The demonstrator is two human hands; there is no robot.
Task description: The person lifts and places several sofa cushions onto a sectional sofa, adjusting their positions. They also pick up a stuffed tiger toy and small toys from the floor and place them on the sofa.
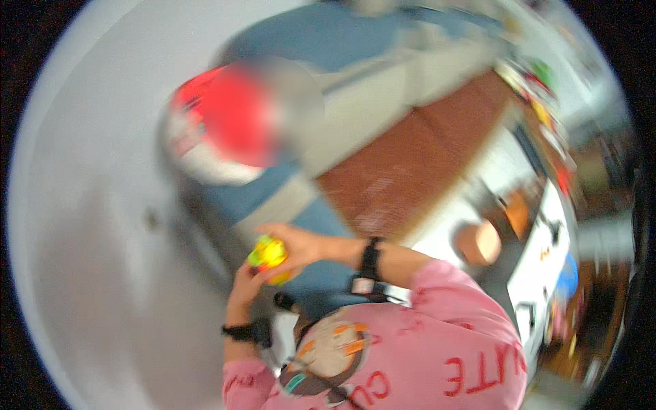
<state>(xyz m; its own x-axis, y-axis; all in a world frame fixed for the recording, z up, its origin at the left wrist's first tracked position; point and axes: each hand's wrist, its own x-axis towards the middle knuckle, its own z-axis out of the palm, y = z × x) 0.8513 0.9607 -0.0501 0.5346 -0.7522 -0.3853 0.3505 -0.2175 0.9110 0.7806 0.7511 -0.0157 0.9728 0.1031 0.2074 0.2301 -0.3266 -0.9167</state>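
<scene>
A small yellow and green object (pixel 270 252), with some orange at its lower side, is held between both hands in front of the person's body. It may be a puzzle cube, but blur hides its exact form. My left hand (pixel 247 283) grips it from the lower left. From the right, my right hand (pixel 294 248) closes around it, fingers over the upper edge and thumb below. Both wrists wear black straps with small devices. A round beige and orange item (pixel 333 346) lies against the pink shirt, with a dark cable across it.
Another person (pixel 205 148) in red and white is close ahead, at the upper left. A blue and beige surface runs behind them, beside a reddish-brown panel (pixel 400 169). To the right, a white tabletop (pixel 538 256) bears a tan round object (pixel 479 243) and other blurred items.
</scene>
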